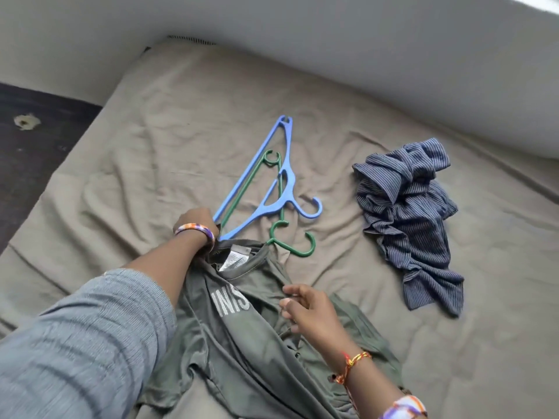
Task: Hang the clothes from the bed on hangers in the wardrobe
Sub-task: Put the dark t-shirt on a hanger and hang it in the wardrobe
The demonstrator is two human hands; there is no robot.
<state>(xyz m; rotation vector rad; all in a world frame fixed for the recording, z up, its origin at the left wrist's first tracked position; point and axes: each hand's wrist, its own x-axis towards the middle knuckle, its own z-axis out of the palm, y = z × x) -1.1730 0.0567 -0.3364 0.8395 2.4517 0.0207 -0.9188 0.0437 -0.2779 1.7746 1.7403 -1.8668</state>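
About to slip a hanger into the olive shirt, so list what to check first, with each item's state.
1. Left hand reaches the crossed blue plastic hanger and green plastic hanger: ok; which one it grips: cannot tell.
2. Right hand on olive-green cotton T-shirt: ok.
3. Neck opening spread: not ok, bunched.
4. Hangers untangled: not ok.
5. Crumpled striped blue shirt apart: ok.

Olive t-shirt; blue hanger; green hanger.
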